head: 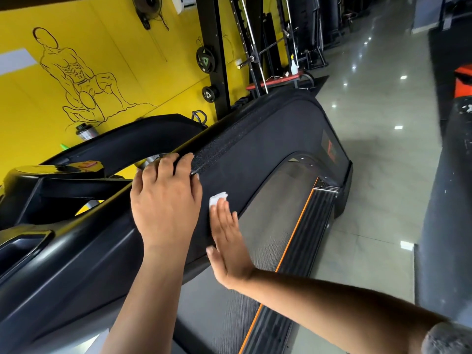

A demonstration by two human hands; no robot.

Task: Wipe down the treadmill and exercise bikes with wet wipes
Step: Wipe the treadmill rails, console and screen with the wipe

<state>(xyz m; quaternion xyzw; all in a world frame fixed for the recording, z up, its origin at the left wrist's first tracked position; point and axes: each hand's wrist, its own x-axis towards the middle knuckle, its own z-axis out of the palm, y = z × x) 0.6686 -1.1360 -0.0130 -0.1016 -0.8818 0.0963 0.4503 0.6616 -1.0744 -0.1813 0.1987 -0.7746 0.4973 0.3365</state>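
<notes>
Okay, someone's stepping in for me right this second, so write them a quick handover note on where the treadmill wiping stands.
Left hand: fingers curled over the top edge of the side panel of the treadmill.
Right hand: flat, pressing the white wipe against the panel's inner face, above the belt.
Done: this panel is being wiped; how much is already clean cannot be told.
Left: the rest of the panel and treadmill, then the exercise bikes, none in view here.

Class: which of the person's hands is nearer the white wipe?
Right. The right hand presses flat on the wipe; the left hand grips the top edge of the treadmill, just beside it.
</notes>
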